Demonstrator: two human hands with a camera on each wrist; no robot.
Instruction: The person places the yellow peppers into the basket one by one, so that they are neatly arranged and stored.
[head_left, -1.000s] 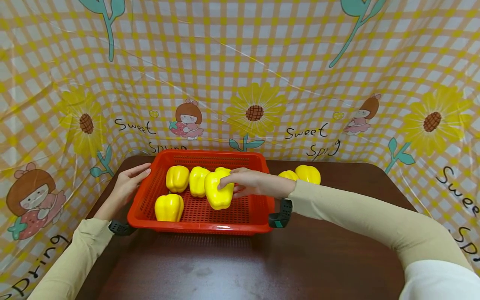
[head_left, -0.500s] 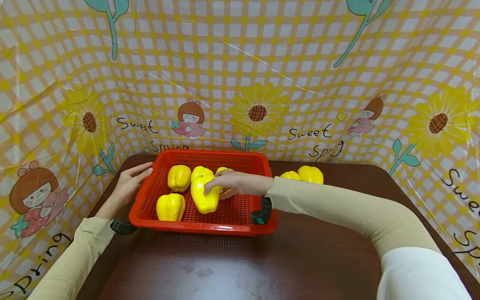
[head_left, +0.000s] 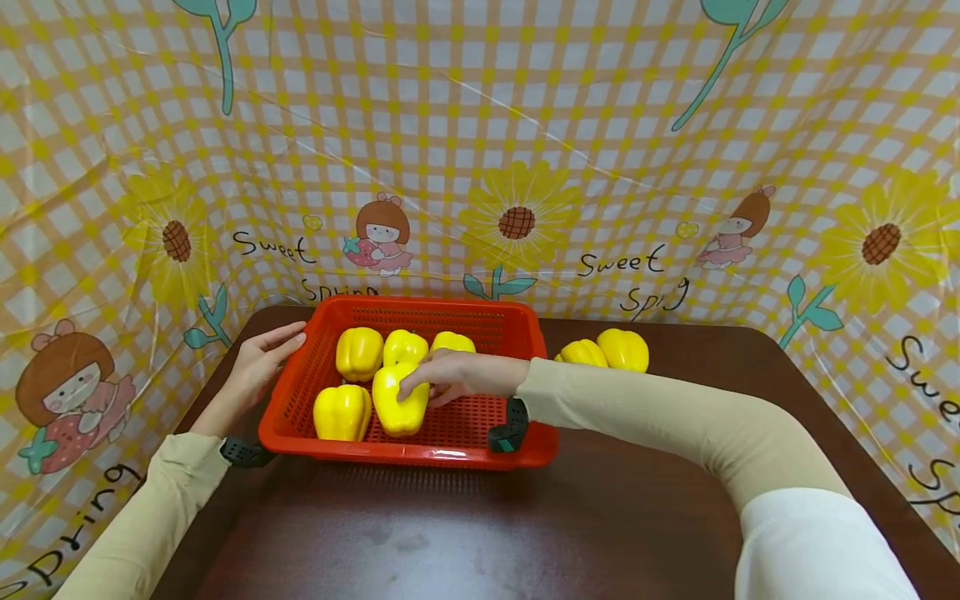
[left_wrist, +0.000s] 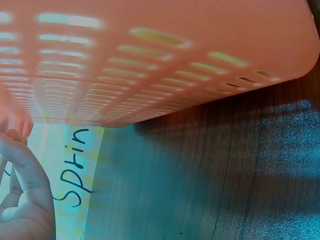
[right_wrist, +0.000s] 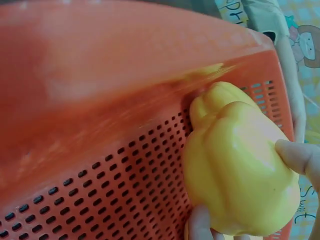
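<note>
My right hand [head_left: 453, 373] holds a yellow bell pepper [head_left: 400, 400] inside the red plastic basket [head_left: 450, 455]. In the right wrist view, the thumb and fingers lie on opposite sides of that bell pepper [right_wrist: 240, 170]. The held pepper is low in the basket, right of the front-left pepper [head_left: 342, 412]; whether it touches the floor I cannot tell. Along the back sit three more peppers: one at left [head_left: 359, 354], one in the middle [head_left: 406, 346] and one at right [head_left: 453, 342], partly hidden by my hand. My left hand [head_left: 258, 367] rests its fingers against the basket's left rim.
Two yellow bell peppers, one nearer [head_left: 583, 352] and one farther right [head_left: 624, 350], lie on the dark wooden table [head_left: 637, 517] beyond my right forearm. A checked, flower-printed cloth [head_left: 480, 125] stands around the back and sides of the table.
My right hand has carried its bell pepper left, toward me and lower, down beside the front-left pepper. The back-right pepper shows more now. My left hand stays at the rim.
</note>
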